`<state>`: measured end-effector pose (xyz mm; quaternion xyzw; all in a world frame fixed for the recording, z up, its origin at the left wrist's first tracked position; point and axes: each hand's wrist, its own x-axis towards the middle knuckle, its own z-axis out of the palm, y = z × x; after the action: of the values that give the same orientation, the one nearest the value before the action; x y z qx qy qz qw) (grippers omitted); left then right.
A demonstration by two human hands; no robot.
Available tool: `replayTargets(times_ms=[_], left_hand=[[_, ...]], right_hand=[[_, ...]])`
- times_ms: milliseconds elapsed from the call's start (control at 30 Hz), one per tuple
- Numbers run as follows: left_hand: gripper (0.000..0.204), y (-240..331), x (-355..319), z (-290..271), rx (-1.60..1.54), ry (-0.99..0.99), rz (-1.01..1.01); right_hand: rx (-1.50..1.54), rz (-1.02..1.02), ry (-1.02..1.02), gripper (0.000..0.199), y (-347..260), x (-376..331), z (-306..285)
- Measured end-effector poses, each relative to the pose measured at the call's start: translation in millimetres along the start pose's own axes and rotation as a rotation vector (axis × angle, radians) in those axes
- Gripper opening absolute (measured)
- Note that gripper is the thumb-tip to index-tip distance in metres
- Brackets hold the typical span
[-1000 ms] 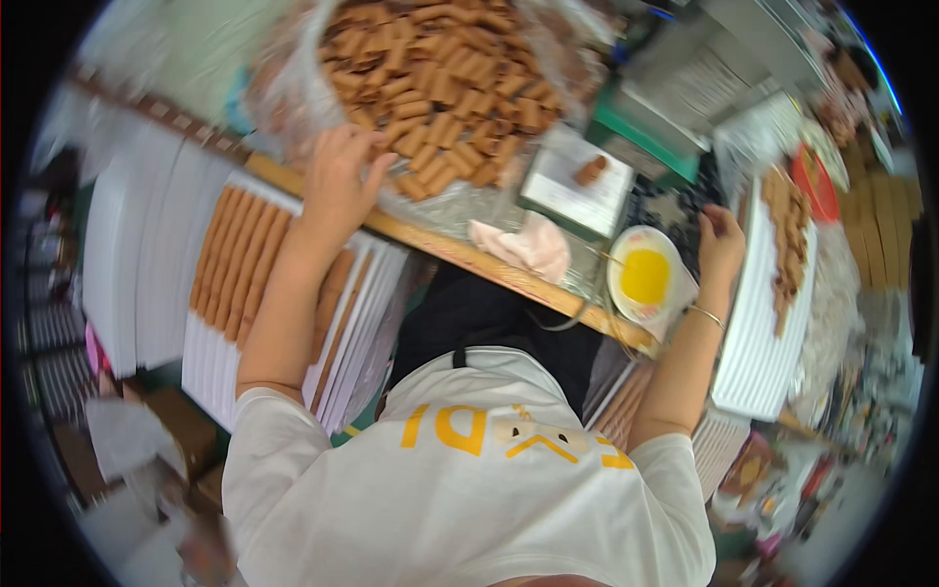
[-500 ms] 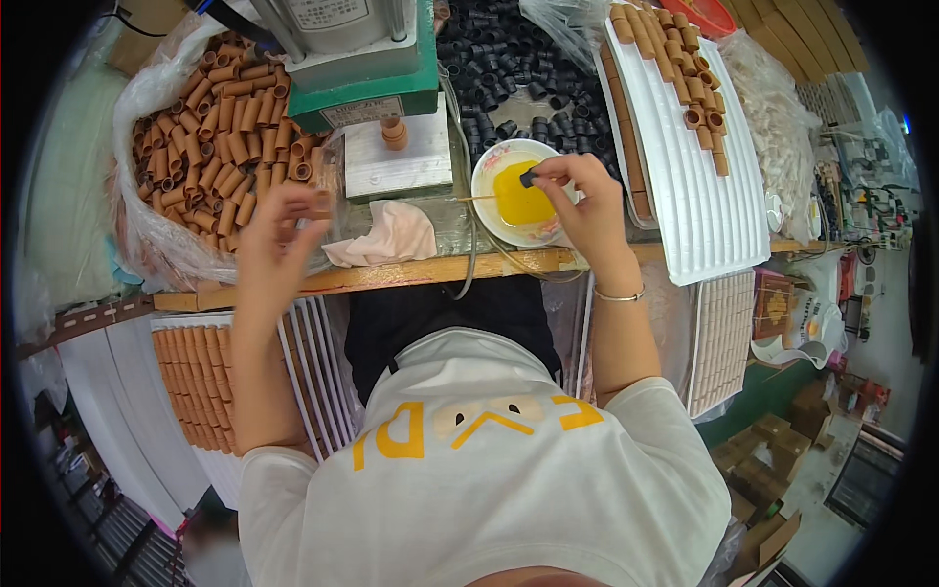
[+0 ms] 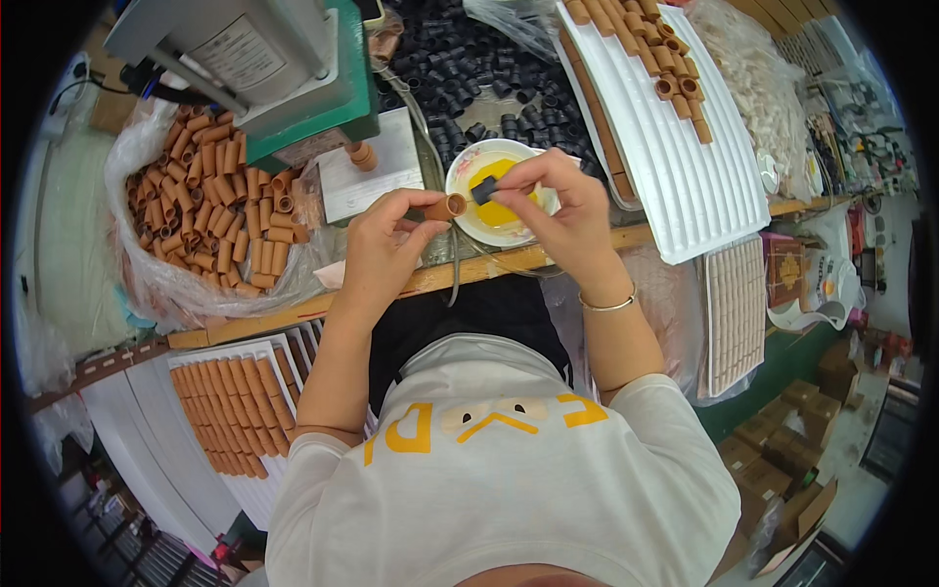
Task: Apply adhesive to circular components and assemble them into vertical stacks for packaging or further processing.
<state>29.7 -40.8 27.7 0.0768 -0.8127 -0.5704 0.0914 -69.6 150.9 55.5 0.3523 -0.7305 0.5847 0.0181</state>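
Observation:
My left hand (image 3: pixel 391 240) pinches a short brown tube (image 3: pixel 447 207), its open end turned toward my other hand. Between the thumb and fingers of my right hand (image 3: pixel 562 210) is a small black ringed fitting (image 3: pixel 484 190). The two pieces are close together but apart, above the near left part of a white bowl (image 3: pixel 463 174) that holds yellow liquid (image 3: pixel 504 176). A pale cloth (image 3: pixel 333 275) lies by my left wrist, mostly hidden.
A green press (image 3: pixel 323 137) stands over a pale metal plate (image 3: pixel 377 186). To its left, a plastic-lined heap of brown tubes (image 3: pixel 210 210) spreads out. Black fittings (image 3: pixel 460 88) cover the far table. On the right rests a ridged white tray (image 3: pixel 685 186) with brown tubes on it.
My left hand has come rightward from beside the tube heap, bringing a brown tube to the bowl. My right hand has drawn the black fitting back from over the liquid. The view has turned.

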Motion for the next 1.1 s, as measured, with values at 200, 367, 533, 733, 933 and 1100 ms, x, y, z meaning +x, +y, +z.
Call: replayTargets(times_ms=[200,367,533,733,933,1100], left_hand=[[0.028,9.7,7.8,18.6,0.057,0.010,0.134],[0.029,0.9,8.5,31.8,-0.092,-0.032,0.126],[0.029,-8.2,9.3,30.9,-0.303,-0.060,0.015],[0.030,-7.8,5.2,14.7,-0.398,-0.039,-0.034],[0.026,-4.7,4.8,-5.5,-0.260,0.103,0.067],[0.025,2.4,7.3,-19.0,-0.217,0.126,0.070]], right_hand=[[-0.372,-0.263,-0.128,0.014,-3.4,5.6,-5.4],[-0.312,-0.139,-0.173,0.018,-6.4,3.1,-23.4],[-0.628,-0.016,0.257,0.033,33.9,40.8,-119.2],[-0.961,0.372,0.051,0.035,110.6,84.7,-192.7],[-0.667,-0.162,0.018,0.018,15.5,68.2,-111.6],[-0.518,-0.309,-0.275,0.026,-4.9,41.4,-7.2]])
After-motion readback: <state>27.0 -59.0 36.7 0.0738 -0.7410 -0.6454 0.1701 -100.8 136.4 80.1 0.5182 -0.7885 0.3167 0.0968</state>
